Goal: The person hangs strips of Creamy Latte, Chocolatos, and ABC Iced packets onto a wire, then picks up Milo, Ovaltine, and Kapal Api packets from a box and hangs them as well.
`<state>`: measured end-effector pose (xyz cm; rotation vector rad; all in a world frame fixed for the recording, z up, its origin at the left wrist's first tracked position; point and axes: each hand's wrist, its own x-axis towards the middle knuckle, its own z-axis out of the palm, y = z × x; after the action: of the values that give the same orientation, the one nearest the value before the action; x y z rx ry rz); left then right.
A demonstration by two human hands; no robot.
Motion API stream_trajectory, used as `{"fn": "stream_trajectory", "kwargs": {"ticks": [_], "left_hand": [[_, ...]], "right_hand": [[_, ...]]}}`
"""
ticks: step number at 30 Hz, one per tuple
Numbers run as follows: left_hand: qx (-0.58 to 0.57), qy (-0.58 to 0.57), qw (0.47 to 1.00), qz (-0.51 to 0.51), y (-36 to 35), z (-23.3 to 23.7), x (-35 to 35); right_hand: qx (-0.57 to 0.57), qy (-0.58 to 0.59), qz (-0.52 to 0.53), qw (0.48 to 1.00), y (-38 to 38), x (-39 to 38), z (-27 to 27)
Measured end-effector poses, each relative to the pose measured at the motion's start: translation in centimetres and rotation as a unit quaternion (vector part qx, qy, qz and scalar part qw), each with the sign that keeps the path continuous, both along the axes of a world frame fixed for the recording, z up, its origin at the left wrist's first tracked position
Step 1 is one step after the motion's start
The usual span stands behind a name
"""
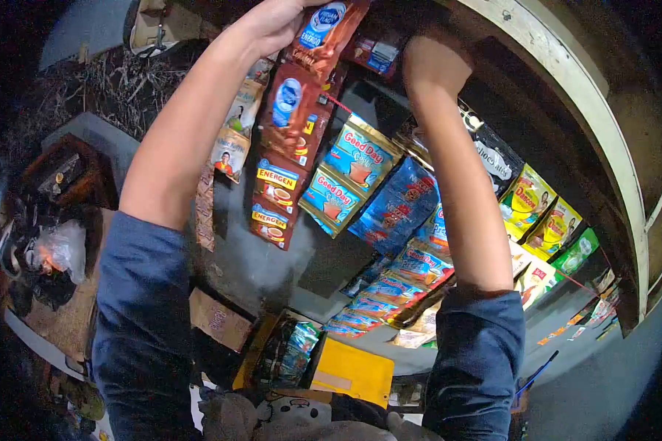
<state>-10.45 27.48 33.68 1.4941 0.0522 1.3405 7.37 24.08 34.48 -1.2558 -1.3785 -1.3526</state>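
Observation:
At the top, my left hand [276, 26] has its fingers closed on the edge of a brown sachet strip [320, 37] with a blue round logo. That strip hangs in front of brown Energen sachets [276, 189]. My right hand [435, 62] is raised near the upper middle, blurred, its fingers hidden in the dark under the shelf edge. A dark sachet [375, 53] lies between my hands. Below it, light-blue Good Day sachets [360, 158] hang beside a darker blue strip [401, 206].
Yellow sachets [526, 198] and a green one [575, 252] hang at the right along a red string. A pale curved beam [566, 62] arches above. Low down are a yellow box [353, 371] and a cardboard box [219, 320]. Plastic bags [62, 250] lie at left.

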Motion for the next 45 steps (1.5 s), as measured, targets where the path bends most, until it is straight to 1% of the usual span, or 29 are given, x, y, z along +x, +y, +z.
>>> {"fn": "stream_trajectory", "kwargs": {"ticks": [4,6,7,8,9,10,11,12,13,14,15,16,17,18,21,23,25,27,29,30,31,32,33,35,37,39,41,43,45], "left_hand": [[0.002,-0.062,0.993,-0.101,0.8,-0.3,0.5],[0.003,-0.097,0.988,-0.118,1.0,-0.1,0.7],[0.002,-0.129,0.983,-0.132,1.1,-0.1,0.8],[0.010,-0.135,0.980,-0.148,1.1,-0.1,0.8],[0.009,-0.134,0.980,-0.148,1.2,-0.2,0.6],[0.032,-0.114,0.972,-0.205,1.3,-0.3,0.3],[0.054,-0.093,0.959,-0.261,1.3,-0.5,0.0],[0.006,-0.122,0.965,-0.233,1.4,-0.5,-0.1],[0.007,-0.122,0.965,-0.233,1.5,-0.7,-0.3],[0.050,-0.113,0.947,-0.296,1.7,-1.0,-0.5],[0.093,-0.103,0.924,-0.356,1.8,-1.2,-0.8],[0.080,-0.111,0.962,-0.235,-1.1,-1.6,-0.5],[0.080,-0.110,0.963,-0.233,-1.5,-1.7,-0.6],[0.078,-0.118,0.969,-0.202,-1.7,-1.8,-0.7],[0.069,-0.131,0.976,-0.159,-0.6,-1.7,-1.0],[0.072,-0.075,0.993,-0.064,1.1,-1.5,-1.2],[0.033,-0.075,0.995,-0.050,-0.5,-0.7,-0.1],[0.086,-0.059,0.990,0.099,-0.2,-0.1,0.8],[0.053,0.019,0.988,0.144,0.0,0.2,1.6],[0.018,-0.004,0.984,0.179,0.2,0.4,2.4],[-0.018,-0.027,0.976,0.214,0.5,0.7,3.2],[-0.002,0.050,0.972,0.231,3.5,1.0,2.6],[-0.002,0.051,0.972,0.230,5.9,1.2,3.0],[-0.047,0.028,0.982,0.182,8.8,1.5,3.8],[-0.050,0.022,0.984,0.168,8.1,1.5,4.2],[-0.058,0.009,0.988,0.145,7.3,1.6,4.7],[-0.055,-0.023,0.989,0.133,4.7,1.7,5.0],[-0.054,-0.054,0.989,0.123,4.1,1.9,5.2],[0.021,-0.002,0.981,0.190,4.2,1.8,5.1]], "right_hand": [[-0.072,-0.007,-0.050,0.996,-1.8,-0.6,-0.1],[-0.123,0.033,0.028,0.991,-2.2,-1.2,-0.6],[-0.124,0.032,0.029,0.991,-2.1,-1.3,-0.4],[-0.254,0.063,0.115,0.958,-2.0,-1.1,-0.2],[-0.378,0.093,0.197,0.900,-1.7,-1.1,0.0],[-0.410,0.123,0.219,0.877,-1.1,-1.6,-0.3],[-0.409,0.124,0.219,0.877,-0.8,-1.5,-0.6],[-0.362,0.165,0.295,0.869,-1.3,-1.8,-1.1],[-0.311,0.203,0.369,0.852,-1.5,-2.0,-1.3],[-0.067,0.048,0.310,0.947,1.1,-1.2,-1.7],[-0.067,0.047,0.313,0.946,0.8,-1.0,-1.6],[-0.029,0.002,0.223,0.974,0.1,-0.9,-1.6],[0.010,-0.042,0.130,0.991,-0.6,-0.8,-1.5],[-0.094,0.011,0.075,0.993,-1.7,-1.2,-1.1],[-0.119,0.038,0.068,0.990,0.8,-0.2,-0.6],[-0.134,0.039,0.084,0.987,-0.1,-0.6,-0.4],[-0.199,-0.001,0.074,0.977,-0.7,-0.5,-0.1],[-0.191,0.023,0.088,0.977,-0.8,-0.1,-0.1],[-0.182,0.047,0.101,0.977,-0.4,0.4,-0.3],[-0.213,0.172,0.279,0.920,0.4,0.9,-0.9],[-0.233,0.288,0.442,0.817,-0.4,0.2,-1.2],[-0.276,0.351,0.488,0.750,-1.7,0.0,-2.2],[-0.323,0.328,0.510,0.726,-1.2,0.4,-3.1],[-0.404,0.228,0.423,0.778,-1.8,0.9,-4.8],[-0.368,0.099,0.400,0.834,-1.8,1.0,-5.9],[-0.377,0.139,0.355,0.844,-2.6,1.6,-6.4],[-0.147,0.053,0.257,0.954,-3.1,1.6,-6.8],[-0.102,0.047,0.263,0.958,-3.0,1.6,-7.0],[-0.016,0.033,0.279,0.959,-2.5,1.6,-7.3]]}}
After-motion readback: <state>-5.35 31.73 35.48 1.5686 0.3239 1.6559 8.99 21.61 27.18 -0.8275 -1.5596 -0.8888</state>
